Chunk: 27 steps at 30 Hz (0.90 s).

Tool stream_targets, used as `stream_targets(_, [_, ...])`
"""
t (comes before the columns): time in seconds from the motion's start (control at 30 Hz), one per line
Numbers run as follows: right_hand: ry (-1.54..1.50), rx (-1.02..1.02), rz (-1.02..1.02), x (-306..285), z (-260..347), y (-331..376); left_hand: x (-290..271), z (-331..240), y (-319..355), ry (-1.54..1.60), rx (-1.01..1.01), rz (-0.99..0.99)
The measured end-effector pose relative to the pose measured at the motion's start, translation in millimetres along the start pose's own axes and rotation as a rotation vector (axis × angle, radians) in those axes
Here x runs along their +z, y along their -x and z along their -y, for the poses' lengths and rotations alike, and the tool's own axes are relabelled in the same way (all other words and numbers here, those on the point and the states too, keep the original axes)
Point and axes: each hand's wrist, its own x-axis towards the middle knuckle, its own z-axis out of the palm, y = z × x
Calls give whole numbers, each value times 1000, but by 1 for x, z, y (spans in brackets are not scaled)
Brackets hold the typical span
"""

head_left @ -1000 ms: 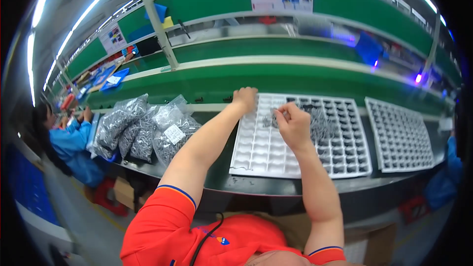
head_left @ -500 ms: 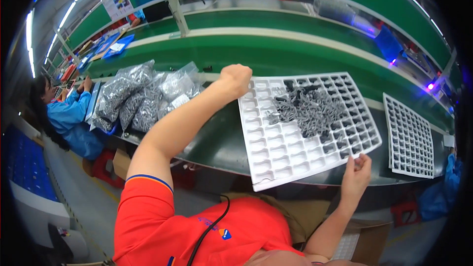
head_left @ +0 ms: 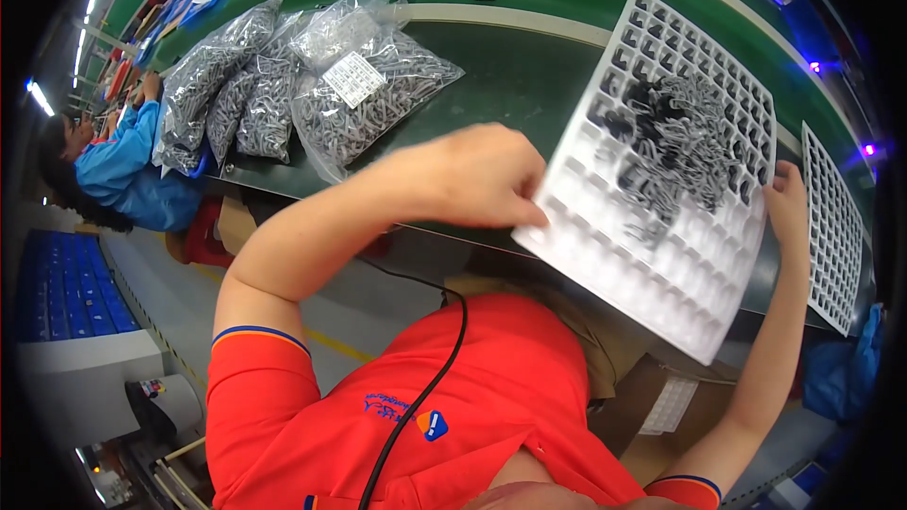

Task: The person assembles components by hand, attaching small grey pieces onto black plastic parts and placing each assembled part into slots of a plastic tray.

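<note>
The clear bags of small dark parts point(head_left: 312, 85) lie at the left on the green bench point(head_left: 510, 76). The left hand point(head_left: 472, 175) has its fingers clamped on the near-left edge of the white compartment tray point(head_left: 661, 227), which is tilted with a heap of dark parts point(head_left: 675, 142) in its cells. The right hand point(head_left: 786, 208) grips the tray's right edge. The step in hand appears to be shaking or levelling; the next move calls for a steady two-handed hold.

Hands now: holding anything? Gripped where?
Both hold the white compartment tray: left hand grips its left near corner, right hand its right edge. Dark small parts lie piled in it.
</note>
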Motion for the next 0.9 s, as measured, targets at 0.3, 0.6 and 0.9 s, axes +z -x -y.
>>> stream_targets(0.3, [248, -317, -70, 18, -52, -141, 69, -67, -36, 111, 440, 352])
stream_targets(0.6, [27, -348, 39, 70, -3, -195, 104, -103, -66, 127, 754, 454])
stream_targets(0.9, [173, -456, -31, 110, 56, -198, 44, -32, -67, -249, 913, -461])
